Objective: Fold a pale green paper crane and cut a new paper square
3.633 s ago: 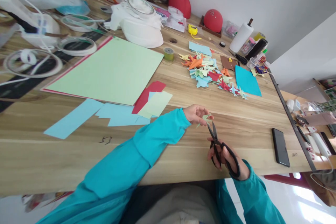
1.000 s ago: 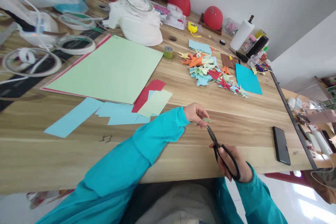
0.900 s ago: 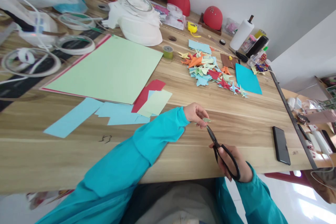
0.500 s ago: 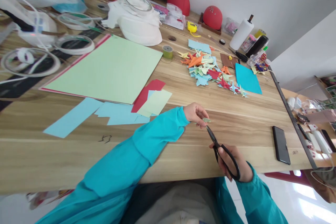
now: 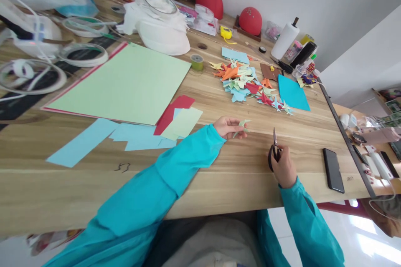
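Observation:
Between the thumb and fingers of my left hand point(image 5: 231, 127) is a small pale green folded paper crane point(image 5: 242, 125), held just above the table. My right hand point(image 5: 285, 166) grips black-handled scissors point(image 5: 274, 146), their blades pointing away from me and looking closed. The scissors are apart from the crane, to its right, low over the tabletop. Beyond both hands lies a pile of small folded paper cranes point(image 5: 239, 81) in orange, green, blue and red. Left of my left hand are cut pieces of green paper point(image 5: 183, 123), red paper point(image 5: 166, 121) and light blue paper point(image 5: 83, 142).
A large green sheet stack point(image 5: 125, 83) covers the left of the wooden table. Behind it stand a white cap-like pile point(image 5: 163, 29) and a green spool point(image 5: 197, 62). A turquoise sheet point(image 5: 293, 93) and a phone point(image 5: 333, 170) lie to the right.
My right hand has moved the scissors away from the paper crane, right and forward, turning them upright in view. The crane has turned in my left hand and shows more.

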A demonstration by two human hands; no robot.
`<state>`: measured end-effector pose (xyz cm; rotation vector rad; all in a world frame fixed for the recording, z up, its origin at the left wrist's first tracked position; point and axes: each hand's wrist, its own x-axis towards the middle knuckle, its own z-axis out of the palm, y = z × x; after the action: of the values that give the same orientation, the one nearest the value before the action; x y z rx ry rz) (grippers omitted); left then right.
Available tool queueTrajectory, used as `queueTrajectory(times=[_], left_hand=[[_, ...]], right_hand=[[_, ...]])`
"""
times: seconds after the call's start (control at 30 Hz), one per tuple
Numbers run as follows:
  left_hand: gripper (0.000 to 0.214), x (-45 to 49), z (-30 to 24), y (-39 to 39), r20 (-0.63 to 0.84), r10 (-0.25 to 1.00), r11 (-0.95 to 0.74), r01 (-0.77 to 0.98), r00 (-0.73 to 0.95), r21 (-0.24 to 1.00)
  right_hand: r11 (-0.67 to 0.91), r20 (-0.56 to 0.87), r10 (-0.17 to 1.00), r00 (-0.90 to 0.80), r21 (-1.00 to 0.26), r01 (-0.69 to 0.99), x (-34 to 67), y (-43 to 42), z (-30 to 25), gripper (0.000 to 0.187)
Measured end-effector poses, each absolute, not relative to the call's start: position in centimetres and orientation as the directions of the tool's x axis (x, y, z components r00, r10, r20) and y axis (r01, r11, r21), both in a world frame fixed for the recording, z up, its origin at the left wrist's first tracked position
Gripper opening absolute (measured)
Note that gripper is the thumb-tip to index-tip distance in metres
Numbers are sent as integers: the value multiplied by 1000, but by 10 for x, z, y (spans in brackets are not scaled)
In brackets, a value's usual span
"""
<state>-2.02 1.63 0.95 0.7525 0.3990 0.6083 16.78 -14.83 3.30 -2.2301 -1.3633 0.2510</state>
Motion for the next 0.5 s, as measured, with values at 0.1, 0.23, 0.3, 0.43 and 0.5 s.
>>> queueTrajectory(times=[0.1,0.23,0.3,0.43,0.5], left_hand=[[39,-20,7,18,-119,621,589,-360,775,724],[44,-18,3,18,-106,669,548,-392,736,739],[47,-17,2,18,-120,719,520,-415,685,747],[42,-16,4,19,-157,759,499,-409,632,764],[41,-16,5,19,-153,757,490,-395,635,777]], right_hand=[[-279,209,915,345,-288,916,187,-130,18,25],[-227,280,926,254,-128,966,198,-111,7,22],[-225,307,922,238,-78,971,202,-102,5,24],[-220,318,927,200,30,975,205,-92,10,20],[-219,329,924,195,39,975,200,-90,18,18]])
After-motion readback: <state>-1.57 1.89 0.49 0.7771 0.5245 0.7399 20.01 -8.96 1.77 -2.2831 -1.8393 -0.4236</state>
